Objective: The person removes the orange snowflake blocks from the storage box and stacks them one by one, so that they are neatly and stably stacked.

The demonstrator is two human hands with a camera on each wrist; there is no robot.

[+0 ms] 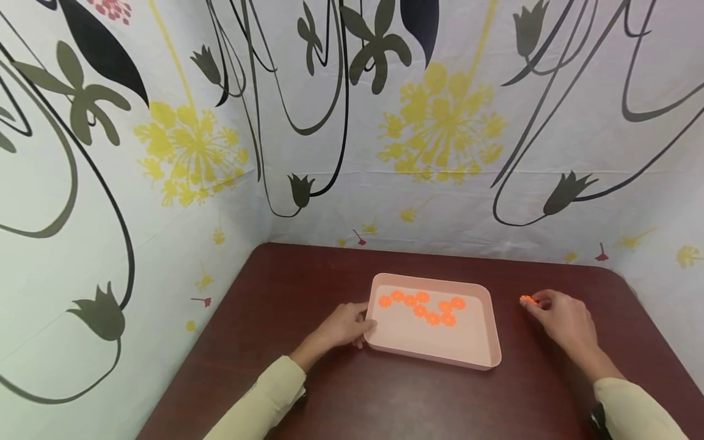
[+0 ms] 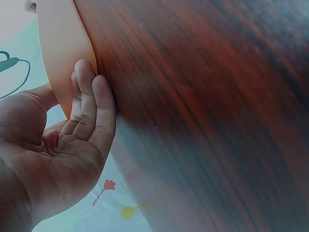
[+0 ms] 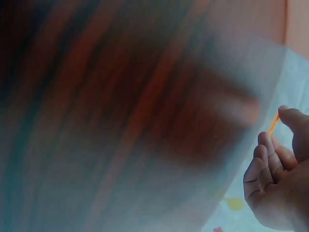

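My left hand [image 1: 342, 324] holds a shallow pale pink tray [image 1: 467, 345] by its left side in the head view, with the thumb over the rim. In the left wrist view, the fingers [image 2: 104, 104] press against the outside of the tray wall [image 2: 67, 46]. Several flat orange discs with scalloped edges [image 1: 432, 318] lie on the tray floor, mostly toward its far side. To the right of the tray, above the table, my right hand [image 1: 566, 321] pinches one more orange disc [image 1: 527, 299] between thumb and fingers. The right wrist view shows that disc [image 3: 273, 123] edge-on.
The tray is over a dark reddish-brown wooden table [image 1: 418, 403]. White cloth with printed flowers [image 1: 341, 153] hangs behind the table and along its left side. The table's far edge runs close to the cloth.
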